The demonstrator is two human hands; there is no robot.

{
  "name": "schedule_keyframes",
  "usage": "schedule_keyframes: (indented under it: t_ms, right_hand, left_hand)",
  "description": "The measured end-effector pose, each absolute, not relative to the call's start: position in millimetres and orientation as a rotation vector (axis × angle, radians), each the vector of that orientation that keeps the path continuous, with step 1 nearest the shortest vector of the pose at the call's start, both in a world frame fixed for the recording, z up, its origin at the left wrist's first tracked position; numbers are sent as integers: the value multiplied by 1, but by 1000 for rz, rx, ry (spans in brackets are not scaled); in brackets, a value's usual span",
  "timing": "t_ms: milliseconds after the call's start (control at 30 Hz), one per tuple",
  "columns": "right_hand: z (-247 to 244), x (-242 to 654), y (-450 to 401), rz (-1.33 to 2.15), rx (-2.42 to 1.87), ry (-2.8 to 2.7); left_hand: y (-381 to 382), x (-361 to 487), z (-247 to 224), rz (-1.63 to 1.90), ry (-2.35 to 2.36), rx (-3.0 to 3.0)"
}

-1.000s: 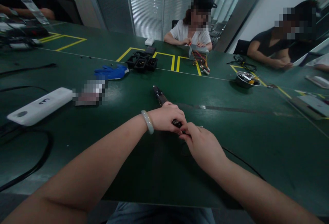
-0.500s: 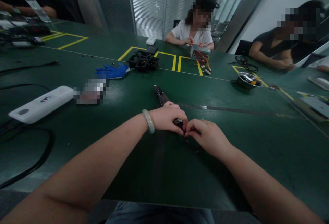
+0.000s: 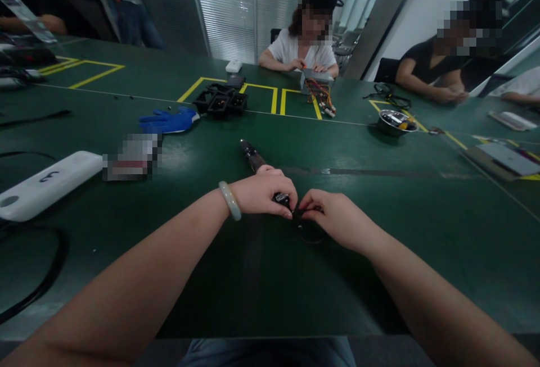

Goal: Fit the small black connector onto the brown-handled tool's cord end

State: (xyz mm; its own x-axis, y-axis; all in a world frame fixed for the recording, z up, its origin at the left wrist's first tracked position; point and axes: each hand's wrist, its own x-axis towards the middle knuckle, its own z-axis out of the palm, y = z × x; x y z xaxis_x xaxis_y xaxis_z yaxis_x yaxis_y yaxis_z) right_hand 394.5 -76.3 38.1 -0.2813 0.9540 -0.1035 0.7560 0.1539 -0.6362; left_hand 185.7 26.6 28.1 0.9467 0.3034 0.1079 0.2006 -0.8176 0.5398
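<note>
My left hand [image 3: 270,193], a pale bangle at its wrist, is wrapped round a dark electric screwdriver [image 3: 252,156]. The tool's narrow tip points away to the upper left, and its black rear end shows between thumb and fingers. Close beside that end, my right hand [image 3: 327,209] is closed in a pinch on a thin black cord [image 3: 311,239]. The cord loops just below the fingertips, over the green table [image 3: 211,282]. Whether the cord's end touches the screwdriver is hard to make out.
To the left lie a white numbered box [image 3: 50,184], a blurred-out flat item [image 3: 134,156] and a blue glove [image 3: 169,120]. Black frames [image 3: 220,101] sit farther back. A metal bowl [image 3: 396,123] stands at right. Across the table, a person [image 3: 312,46] handles a grey box with coloured wires [image 3: 316,81].
The view has shifted slightly, so the table items sit farther left. My right fingertips have drawn a little apart from my left hand. Another person now stands at the back left.
</note>
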Motion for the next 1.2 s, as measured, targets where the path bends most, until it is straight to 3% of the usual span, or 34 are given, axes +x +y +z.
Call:
schedule_keyframes:
  t_ms: [267, 700, 1200]
  right_hand:
    - [49, 402, -79, 584, -1629, -2325]
    - [54, 409, -87, -176, -1121, -2757]
    - [46, 401, -85, -69, -1248, -2696]
  left_hand:
    - [27, 188, 26, 249, 354, 2563]
    - [27, 189, 26, 254, 363, 2557]
    - [26, 189, 27, 260, 366, 2541]
